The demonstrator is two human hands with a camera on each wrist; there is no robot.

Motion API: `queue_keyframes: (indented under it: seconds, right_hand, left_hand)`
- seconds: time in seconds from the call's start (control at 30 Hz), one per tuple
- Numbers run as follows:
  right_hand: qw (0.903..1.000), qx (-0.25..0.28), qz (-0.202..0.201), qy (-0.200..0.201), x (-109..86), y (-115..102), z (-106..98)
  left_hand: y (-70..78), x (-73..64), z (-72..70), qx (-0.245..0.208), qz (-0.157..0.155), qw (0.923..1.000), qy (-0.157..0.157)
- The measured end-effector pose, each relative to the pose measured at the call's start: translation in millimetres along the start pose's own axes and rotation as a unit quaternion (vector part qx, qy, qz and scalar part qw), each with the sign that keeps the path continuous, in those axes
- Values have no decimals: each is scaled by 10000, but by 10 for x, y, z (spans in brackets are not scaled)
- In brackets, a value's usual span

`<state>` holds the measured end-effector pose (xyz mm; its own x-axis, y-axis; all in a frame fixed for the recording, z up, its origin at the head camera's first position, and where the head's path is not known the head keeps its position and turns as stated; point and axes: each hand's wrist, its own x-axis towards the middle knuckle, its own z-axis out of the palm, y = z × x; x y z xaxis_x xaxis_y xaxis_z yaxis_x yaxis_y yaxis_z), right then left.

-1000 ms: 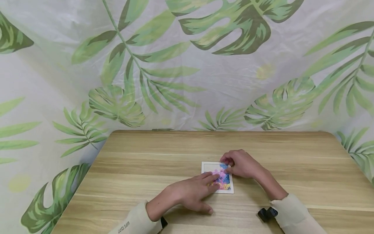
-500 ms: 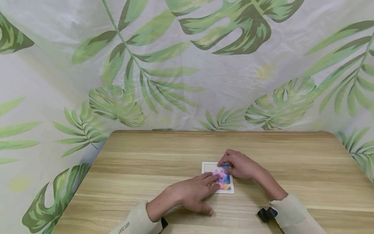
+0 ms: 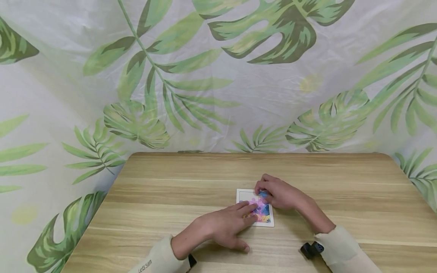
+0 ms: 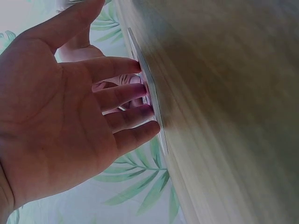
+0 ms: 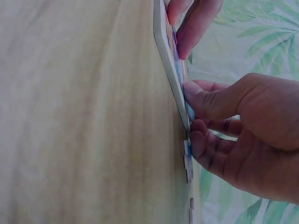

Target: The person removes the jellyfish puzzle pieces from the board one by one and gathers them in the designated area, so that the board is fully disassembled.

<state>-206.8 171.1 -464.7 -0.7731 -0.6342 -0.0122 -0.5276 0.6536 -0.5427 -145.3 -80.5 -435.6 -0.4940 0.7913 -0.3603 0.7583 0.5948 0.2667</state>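
A small square jigsaw puzzle (image 3: pixel 266 218) with a white border and a pink, blue and yellow picture lies on the wooden table. My left hand (image 3: pixel 223 225) rests on its left part, fingers spread and fairly straight, with the fingertips on the picture. In the left wrist view the left palm (image 4: pixel 60 112) is apart from the table. At the far right corner, my right hand (image 3: pixel 281 192) has thumb and curled fingers around a blue puzzle piece (image 3: pixel 263 193). In the right wrist view the right thumb (image 5: pixel 205 100) presses at the board's face. Fingers hide much of the picture.
In the right wrist view, several thin loose pieces (image 5: pixel 188 161) lie past the board's corner. The table (image 3: pixel 164 189) reaches back to a leaf-printed cloth (image 3: pixel 211 94). A black wrist device (image 3: pixel 312 250) sits by the right sleeve.
My right fingertips have shifted slightly left along the puzzle's far edge and curled in more over the blue corner. The board has slid very slightly right. My left hand stays in place.
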Motion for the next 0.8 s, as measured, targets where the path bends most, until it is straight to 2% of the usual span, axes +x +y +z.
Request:
queue_keyframes:
  seconds: [0.1,0.23,0.37,0.5,0.8]
  right_hand:
    - [10000,-8,-30,39,10,-1,3]
    - [9998,53,134,117,7,2,-1]
    - [9980,407,452,177,-12,13,-25]
    - [9951,763,608,163,-23,46,-46]
    - [9952,917,330,112,-37,81,-78]
  left_hand:
    - [11,-3,3,-11,-36,10000,-4]
    - [23,1,10,97,-17,9999,50]
    - [26,10,15,171,19,9998,53]
    - [22,12,17,145,35,9999,24]
    - [15,0,13,215,46,9997,60]
